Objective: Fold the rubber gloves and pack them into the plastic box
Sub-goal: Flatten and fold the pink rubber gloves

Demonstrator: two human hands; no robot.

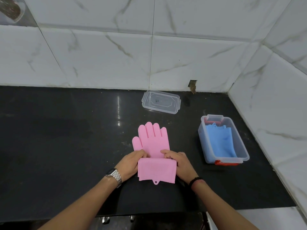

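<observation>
step: folding pink glove (pixel 152 141) on the counter (pixel 58 130), left of box | left hand (pixel 131 163) + right hand (pixel 180 161) pinching the cuff fold | plastic box (pixel 242 146) already has a blue glove (pixel 221 138) | next I'd guess: fold fingers over, carry right into box

We see a glossy black stone counter (pixel 58 138) in a corner of white marble-veined wall tiles (pixel 99 55); a light glare streaks its surface.
</observation>
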